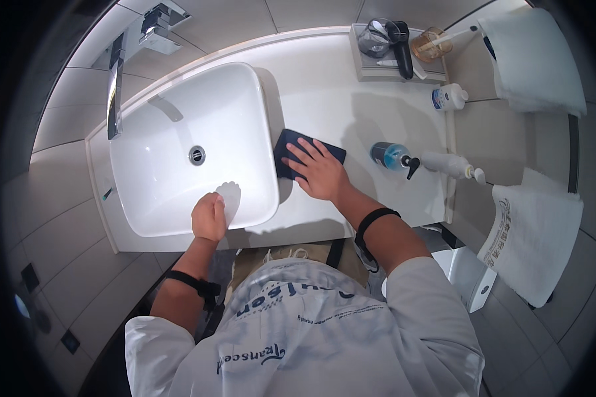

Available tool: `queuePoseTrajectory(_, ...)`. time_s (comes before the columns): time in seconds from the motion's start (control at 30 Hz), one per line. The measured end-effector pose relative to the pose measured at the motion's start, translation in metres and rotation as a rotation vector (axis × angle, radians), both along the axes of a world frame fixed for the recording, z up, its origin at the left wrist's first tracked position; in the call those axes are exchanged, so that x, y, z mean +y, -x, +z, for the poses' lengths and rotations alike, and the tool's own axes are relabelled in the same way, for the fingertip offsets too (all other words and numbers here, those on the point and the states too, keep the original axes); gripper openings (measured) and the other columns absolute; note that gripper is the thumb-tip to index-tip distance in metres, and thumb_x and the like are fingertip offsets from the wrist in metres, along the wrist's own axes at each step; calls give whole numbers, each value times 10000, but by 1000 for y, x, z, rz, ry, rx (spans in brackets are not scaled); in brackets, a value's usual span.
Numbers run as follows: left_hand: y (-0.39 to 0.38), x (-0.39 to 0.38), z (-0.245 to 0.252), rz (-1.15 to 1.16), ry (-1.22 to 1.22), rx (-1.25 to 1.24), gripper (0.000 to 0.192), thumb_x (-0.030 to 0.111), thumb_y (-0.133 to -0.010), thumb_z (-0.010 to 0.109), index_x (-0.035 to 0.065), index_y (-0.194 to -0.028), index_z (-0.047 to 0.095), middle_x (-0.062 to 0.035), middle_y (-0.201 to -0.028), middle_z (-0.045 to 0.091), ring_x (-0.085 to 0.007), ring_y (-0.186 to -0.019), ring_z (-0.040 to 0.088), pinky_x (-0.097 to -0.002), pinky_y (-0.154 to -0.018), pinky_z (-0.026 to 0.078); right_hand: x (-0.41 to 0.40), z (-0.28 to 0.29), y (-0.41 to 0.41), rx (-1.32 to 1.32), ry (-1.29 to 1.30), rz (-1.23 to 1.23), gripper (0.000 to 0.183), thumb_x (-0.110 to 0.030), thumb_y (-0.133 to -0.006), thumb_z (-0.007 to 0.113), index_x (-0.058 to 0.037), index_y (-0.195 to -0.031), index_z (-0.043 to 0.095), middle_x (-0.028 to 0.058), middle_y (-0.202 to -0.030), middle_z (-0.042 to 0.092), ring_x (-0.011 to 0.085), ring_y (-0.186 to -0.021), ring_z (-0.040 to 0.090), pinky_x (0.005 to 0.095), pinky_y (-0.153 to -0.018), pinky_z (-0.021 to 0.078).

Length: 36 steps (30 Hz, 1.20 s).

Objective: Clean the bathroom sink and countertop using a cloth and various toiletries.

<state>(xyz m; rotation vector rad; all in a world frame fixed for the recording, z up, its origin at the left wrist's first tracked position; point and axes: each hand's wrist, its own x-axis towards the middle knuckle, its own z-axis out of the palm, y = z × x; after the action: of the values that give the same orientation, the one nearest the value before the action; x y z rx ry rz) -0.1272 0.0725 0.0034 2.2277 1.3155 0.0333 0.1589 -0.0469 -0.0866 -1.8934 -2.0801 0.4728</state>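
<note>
My right hand (320, 168) lies flat, fingers spread, on a folded dark navy cloth (291, 136). The cloth rests on the white countertop (318, 99), right beside the basin's right wall. At the near rim of the white ceramic washbasin (233, 109) is my left hand (209, 217), its fingers curled into a loose fist. Nothing shows in that fist, though its inside is hidden. A shadow of the left hand falls on the basin wall. The basin holds no water, and its metal drain (196, 155) is visible.
A chrome faucet (115, 94) reaches over the basin's left side. Rightward stand a blue pump bottle (390, 155), a white pump bottle (444, 165) and a white bottle (449, 97). A tray (367, 74) holds cups and a dark device. White towels (536, 59) hang at right.
</note>
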Motion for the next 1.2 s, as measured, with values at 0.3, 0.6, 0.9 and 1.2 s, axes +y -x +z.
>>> queuePoseTrajectory(0.3,3,-2,-1,11,21,-9,262,205,-929,472,15,-779,573,-208,-765,574,-438,-759,572,-507,-678,446,86,-1,-18,-101,-118,-231,525,-312,-871,590,-233,-1387,529,55,-1526,385,269,-1421,323,458,-1178,238)
queuePoseTrajectory(0.6,0,-4,1,11,15,-20,264,191,-925,471,13,-747,553,-213,-748,559,-438,-743,561,-511,-666,439,167,-21,-47,-233,-165,-407,539,-390,-908,543,-267,-1430,483,45,-1544,365,255,-1434,302,456,-1198,183)
queuePoseTrajectory(0.9,-2,-3,4,15,8,-38,262,183,-915,478,13,-721,525,-207,-736,546,-431,-735,554,-512,-660,436,192,-34,-73,-230,-120,-594,578,-421,-925,484,-266,-1478,419,66,-1580,312,294,-1462,256,469,-1204,151)
queuePoseTrajectory(1.2,-2,-4,3,-3,-6,-5,244,180,-905,492,22,-722,529,-197,-730,551,-422,-723,559,-507,-660,443,180,-36,-106,-236,-12,-907,606,-403,-948,429,-199,-1514,361,96,-1611,230,311,-1484,190,449,-1208,118)
